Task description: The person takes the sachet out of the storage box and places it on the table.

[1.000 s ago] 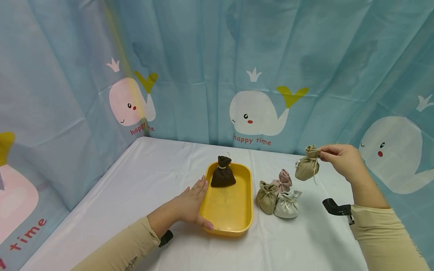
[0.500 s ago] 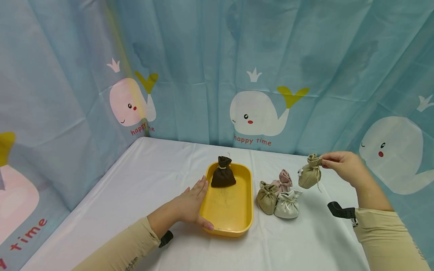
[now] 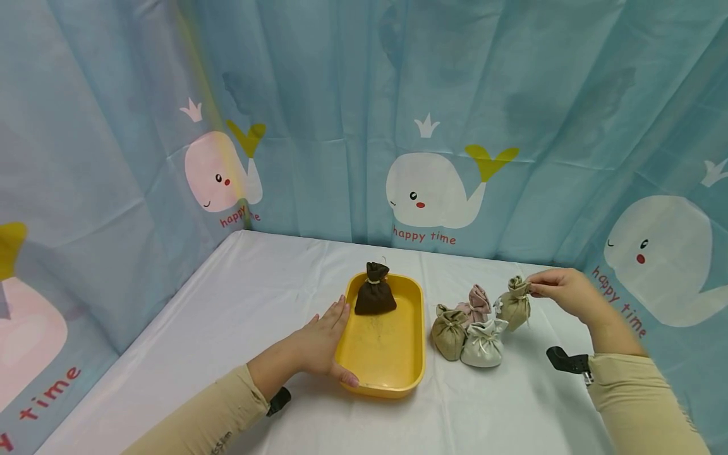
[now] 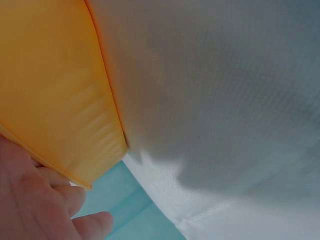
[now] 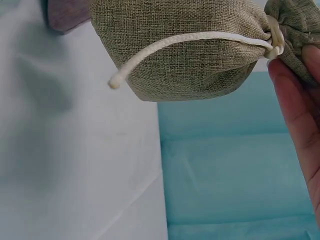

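My right hand (image 3: 569,292) pinches the gathered neck of a beige drawstring pouch (image 3: 515,308). In the right wrist view the pouch (image 5: 185,47) hangs tilted with a white cord trailing from its neck. My left hand (image 3: 321,341) rests with straight fingers along the left rim of a yellow tray (image 3: 382,354); the left wrist view shows fingers (image 4: 70,200) against the tray's outer wall (image 4: 60,90). Inside the tray, at its far end, stands a dark brown pouch (image 3: 375,297). Right of the tray cluster an olive pouch (image 3: 448,335), a pink pouch (image 3: 476,304) and a white pouch (image 3: 482,346).
A white cloth (image 3: 273,272) covers the table. Behind it hangs a blue curtain (image 3: 318,170) printed with whales. Black wrist cameras sit below each wrist, the right one (image 3: 567,361) over the table's right side.
My right hand has lowered the beige pouch, first slightly right, then back left, bringing it close beside the pink and white pouches. The left hand and the tray have not moved.
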Motion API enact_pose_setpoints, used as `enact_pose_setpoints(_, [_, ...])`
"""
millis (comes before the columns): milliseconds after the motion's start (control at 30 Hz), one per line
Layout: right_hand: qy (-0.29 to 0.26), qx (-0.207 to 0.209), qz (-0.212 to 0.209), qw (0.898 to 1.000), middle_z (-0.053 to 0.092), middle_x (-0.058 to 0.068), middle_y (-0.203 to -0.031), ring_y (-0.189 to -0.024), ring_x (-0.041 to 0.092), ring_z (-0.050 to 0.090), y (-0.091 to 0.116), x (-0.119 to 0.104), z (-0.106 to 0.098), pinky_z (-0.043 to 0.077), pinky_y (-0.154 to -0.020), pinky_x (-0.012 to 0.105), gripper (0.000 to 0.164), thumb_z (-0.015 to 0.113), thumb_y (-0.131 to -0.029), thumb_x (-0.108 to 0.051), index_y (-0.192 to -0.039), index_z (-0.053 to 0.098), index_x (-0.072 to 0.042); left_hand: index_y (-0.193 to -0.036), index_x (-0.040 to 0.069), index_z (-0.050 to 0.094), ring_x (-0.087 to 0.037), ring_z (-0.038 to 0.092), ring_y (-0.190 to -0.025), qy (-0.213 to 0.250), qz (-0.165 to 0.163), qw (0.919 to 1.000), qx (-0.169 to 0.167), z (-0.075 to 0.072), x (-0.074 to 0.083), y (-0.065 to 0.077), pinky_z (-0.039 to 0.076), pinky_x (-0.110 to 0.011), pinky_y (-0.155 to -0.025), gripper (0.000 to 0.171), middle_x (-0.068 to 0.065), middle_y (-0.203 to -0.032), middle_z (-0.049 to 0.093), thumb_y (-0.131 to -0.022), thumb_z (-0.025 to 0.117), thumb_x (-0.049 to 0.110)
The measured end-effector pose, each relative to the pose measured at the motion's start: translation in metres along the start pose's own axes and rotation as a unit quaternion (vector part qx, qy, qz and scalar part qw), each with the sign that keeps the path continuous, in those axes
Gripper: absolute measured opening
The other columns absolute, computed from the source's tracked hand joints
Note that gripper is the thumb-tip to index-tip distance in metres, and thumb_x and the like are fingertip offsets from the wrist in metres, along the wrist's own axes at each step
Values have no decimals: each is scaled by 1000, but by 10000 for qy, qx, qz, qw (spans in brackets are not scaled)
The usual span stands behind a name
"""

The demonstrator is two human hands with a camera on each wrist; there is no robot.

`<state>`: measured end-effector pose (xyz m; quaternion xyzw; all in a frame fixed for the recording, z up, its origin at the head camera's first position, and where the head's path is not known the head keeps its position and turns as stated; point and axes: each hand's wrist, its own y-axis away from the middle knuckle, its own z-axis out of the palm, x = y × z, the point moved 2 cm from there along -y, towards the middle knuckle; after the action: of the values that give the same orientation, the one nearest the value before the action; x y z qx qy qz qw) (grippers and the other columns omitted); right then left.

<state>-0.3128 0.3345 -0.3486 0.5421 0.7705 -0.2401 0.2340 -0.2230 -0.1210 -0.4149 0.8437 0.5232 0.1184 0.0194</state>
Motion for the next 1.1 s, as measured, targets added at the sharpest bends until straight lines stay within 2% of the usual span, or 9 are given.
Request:
enact_pose_setpoints(100, [-54, -96, 2, 9999, 64, 20, -103, -79, -1, 61, -1, 4, 4, 52, -75, 36, 27, 55, -92, -15, -106, 64, 8, -146, 0, 3, -27, 3, -140, 4, -4, 10000, -10, 0, 0, 0, 21, -52, -106, 140, -15, -152, -6, -47, 50, 88])
enact_pose_setpoints(300, [-272, -418, 167, 9986, 64, 21, -102, -80, 6, 63, -3, 12, 13, 53, -75, 36, 25, 55, -91, -10, -105, 64, 10, -146, 1, 3, -27, 2, -140, 76, -28, 10000, -35, 0, 1, 1, 21, -52, -106, 140, -15, -152, -6, -47, 50, 88])
enact_pose_setpoints(667, [-613, -822, 366, 9941, 67, 12, -93, -80, 12, 64, -11, 22, 37, 53, -72, 31, 23, 59, -89, -12, -100, 66, 7, -146, 1, 3, -27, 1, -140, 63, -54, 10000, -42, -1, 1, 0, 21, -52, -106, 140, -15, -152, -7, -47, 49, 89])
enact_pose_setpoints(900, [-647, -909, 410, 9929, 67, 12, -95, -83, 16, 64, -11, 23, 40, 53, -74, 34, 24, 60, -88, -15, -101, 67, 5, -146, 0, 4, -28, 2, -140, 79, -37, 10000, -25, -1, 1, 1, 21, -52, -106, 140, -15, -152, -6, -47, 50, 88])
enact_pose_setpoints(1100, [-502, -920, 478, 9933, 67, 8, -96, -86, 19, 63, -8, 22, 38, 51, -77, 40, 26, 62, -87, -23, -102, 67, -2, -146, 0, 4, -28, 3, -140, 92, -28, 9999, -35, -1, 1, 1, 21, -52, -106, 139, -15, -152, -6, -48, 51, 87])
